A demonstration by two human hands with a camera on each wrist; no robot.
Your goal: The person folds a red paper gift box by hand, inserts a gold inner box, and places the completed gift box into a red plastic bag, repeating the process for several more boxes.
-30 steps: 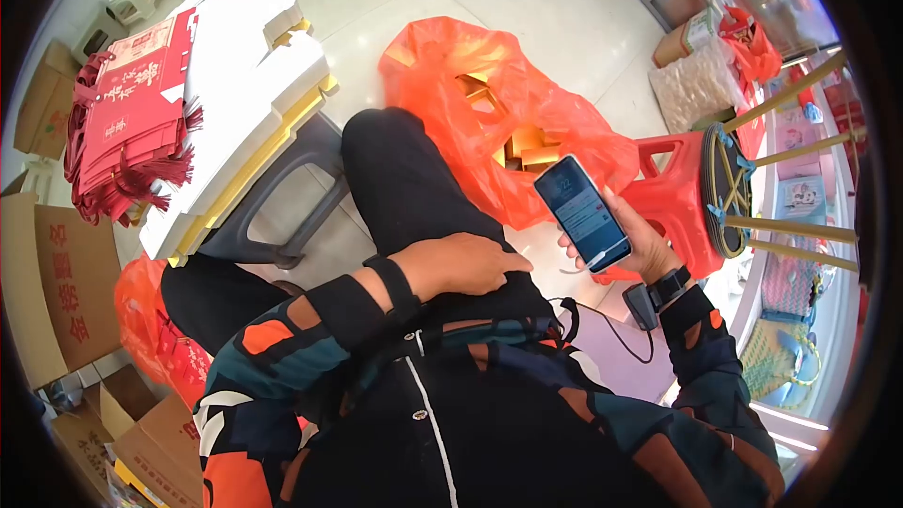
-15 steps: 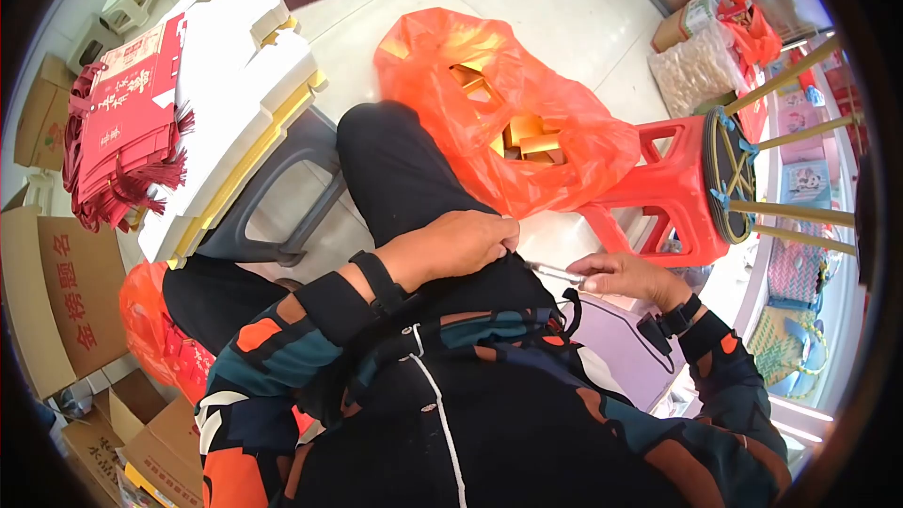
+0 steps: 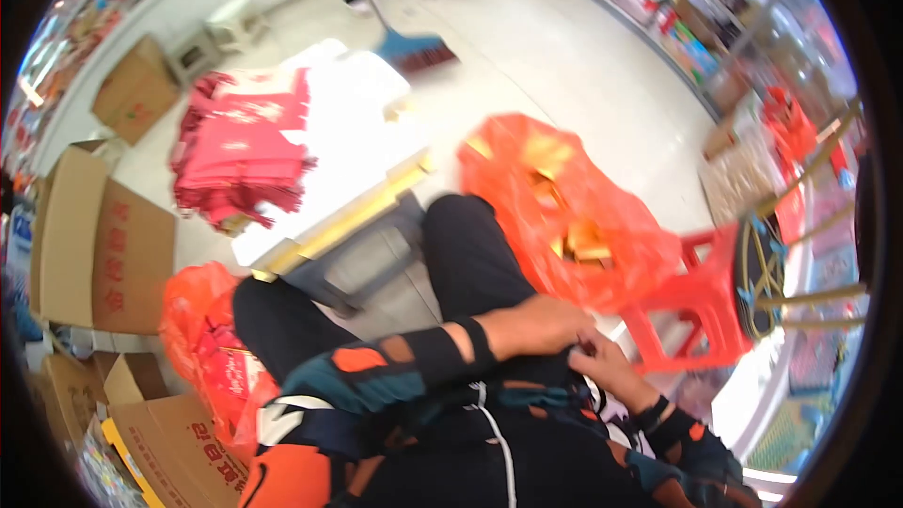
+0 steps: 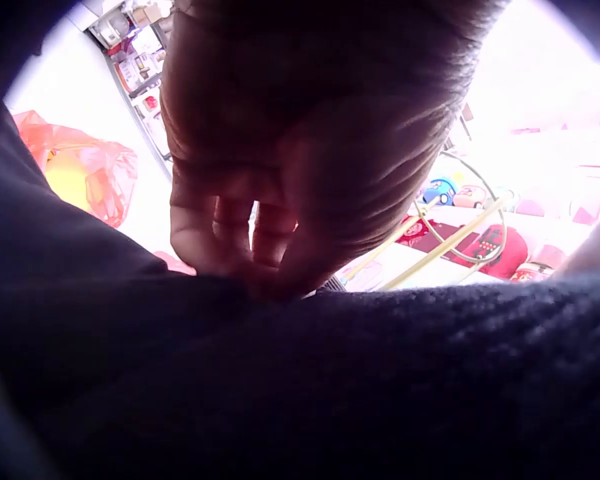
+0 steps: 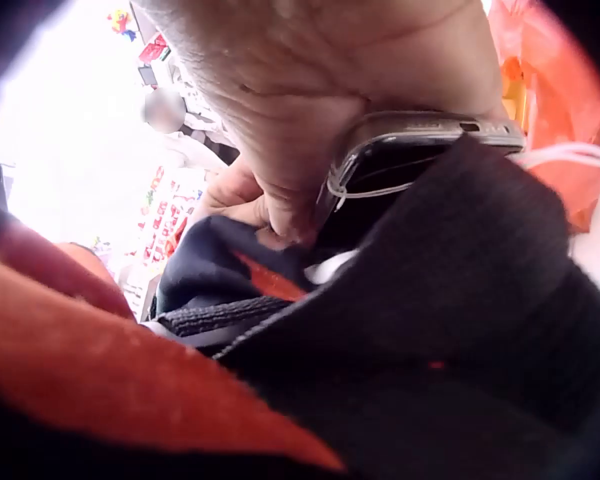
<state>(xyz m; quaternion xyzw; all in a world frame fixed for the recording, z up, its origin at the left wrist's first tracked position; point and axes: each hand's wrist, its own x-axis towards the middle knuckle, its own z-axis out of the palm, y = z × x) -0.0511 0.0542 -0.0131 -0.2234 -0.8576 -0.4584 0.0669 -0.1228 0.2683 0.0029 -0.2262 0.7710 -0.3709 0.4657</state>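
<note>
In the head view my left hand (image 3: 541, 325) lies over the right thigh of the black trousers (image 3: 470, 245), and my right hand (image 3: 607, 369) meets it there. Seen from the left wrist, the bent fingers of my left hand (image 4: 300, 150) pinch dark cloth (image 4: 280, 330). The right wrist view has my right hand (image 5: 350, 70) holding a phone (image 5: 430, 130) in a clear case with a white cord (image 5: 575, 153). The phone's lower part is hidden behind a fold of black cloth (image 5: 460, 230). Neither the phone nor the fingertips show clearly in the head view.
A red plastic bag (image 3: 602, 188) with gold boxes lies beside the right knee, by a red stool (image 3: 691, 320). Red tasselled bags (image 3: 245, 141) are stacked on a white table (image 3: 348, 141). Cardboard boxes (image 3: 122, 254) stand left. A person sweeps with a blue broom (image 3: 414, 49).
My right hand has brought the phone down and left to the lap, beside my left hand, its screen no longer facing up. The head view has swung up, bringing the sweeping person's legs into sight.
</note>
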